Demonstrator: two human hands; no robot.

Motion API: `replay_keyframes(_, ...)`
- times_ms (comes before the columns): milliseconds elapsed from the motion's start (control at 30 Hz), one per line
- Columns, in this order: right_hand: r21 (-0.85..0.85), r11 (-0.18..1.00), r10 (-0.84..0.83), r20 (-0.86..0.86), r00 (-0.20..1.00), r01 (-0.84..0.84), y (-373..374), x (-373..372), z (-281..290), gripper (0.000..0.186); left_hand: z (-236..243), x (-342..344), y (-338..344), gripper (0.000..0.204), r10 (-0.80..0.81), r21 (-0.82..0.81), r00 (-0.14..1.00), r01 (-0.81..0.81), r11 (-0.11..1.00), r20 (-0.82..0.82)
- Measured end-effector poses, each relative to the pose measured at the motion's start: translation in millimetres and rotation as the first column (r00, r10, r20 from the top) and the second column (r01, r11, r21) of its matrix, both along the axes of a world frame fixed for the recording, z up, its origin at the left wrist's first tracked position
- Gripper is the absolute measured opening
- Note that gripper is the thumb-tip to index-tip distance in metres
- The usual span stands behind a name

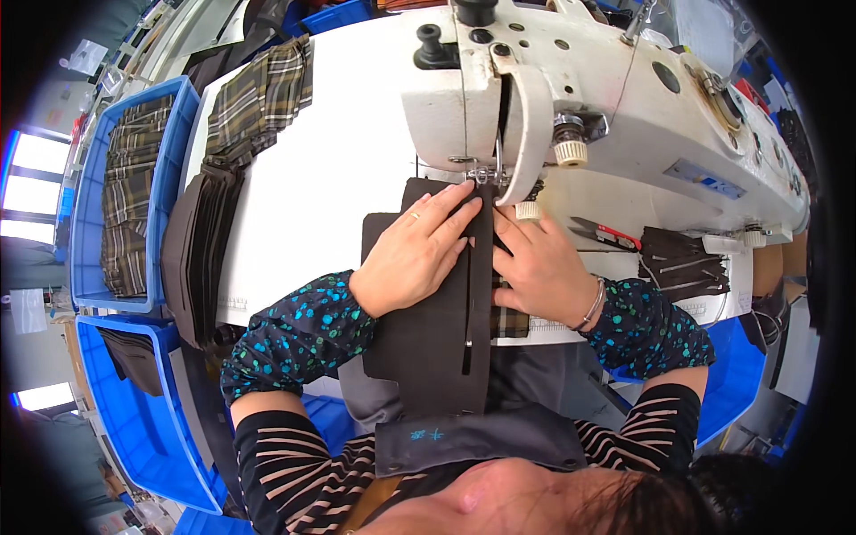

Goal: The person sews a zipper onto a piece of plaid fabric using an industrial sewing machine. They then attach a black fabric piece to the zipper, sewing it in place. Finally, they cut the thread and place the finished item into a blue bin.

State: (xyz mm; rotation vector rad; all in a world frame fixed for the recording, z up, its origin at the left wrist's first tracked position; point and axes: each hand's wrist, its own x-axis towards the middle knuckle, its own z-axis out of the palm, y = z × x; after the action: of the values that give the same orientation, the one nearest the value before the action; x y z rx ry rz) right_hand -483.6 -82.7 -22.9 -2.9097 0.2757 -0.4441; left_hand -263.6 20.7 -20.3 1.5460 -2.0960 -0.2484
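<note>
A dark brown fabric panel (419,334) lies under the needle area of a white sewing machine (615,98) and hangs over the table's near edge. Along its right side runs a long narrow strip (481,276) of the same cloth, with a dark slot beside it. My left hand (417,250) rests flat on the panel, fingertips close to the presser foot (481,176). My right hand (546,267) lies just right of the strip, fingers spread and fingertips against the cloth. Some plaid fabric (510,323) peeks out beneath. The machine head hides part of the right fingertips.
Red-handled snips (615,235) and a pile of dark zippered pieces (682,266) lie to the right. Left are stacked brown panels (198,259), plaid pieces (260,94) and blue crates (183,116). Another blue bin (736,379) stands below the table's right side.
</note>
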Motion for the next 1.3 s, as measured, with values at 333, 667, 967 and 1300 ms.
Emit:
replay_keyframes(333,-0.019,1.000,0.007,0.007,1.000,-0.007,-1.1,0.9,-0.2,0.054,-5.5,0.3,-8.1,0.053,0.019,-0.044,0.997,-0.016,0.999,0.071)
replay_keyframes(667,-0.021,1.000,0.002,-0.011,1.000,-0.003,-1.7,1.7,0.3,0.058,-7.3,2.1,-11.4,0.051,0.029,-0.071,0.999,-0.026,0.997,0.034)
replay_keyframes(967,0.013,1.000,-0.007,-0.035,0.999,0.008,-1.3,2.2,3.9,0.062,-10.9,8.3,-16.3,0.036,0.113,-0.005,0.992,-0.114,0.994,-0.058)
replay_keyframes(1300,0.043,0.999,0.014,-0.014,1.000,-0.013,-2.2,4.2,5.6,0.062,-17.5,28.4,-55.6,0.020,0.124,-0.045,0.992,-0.124,0.991,-0.008)
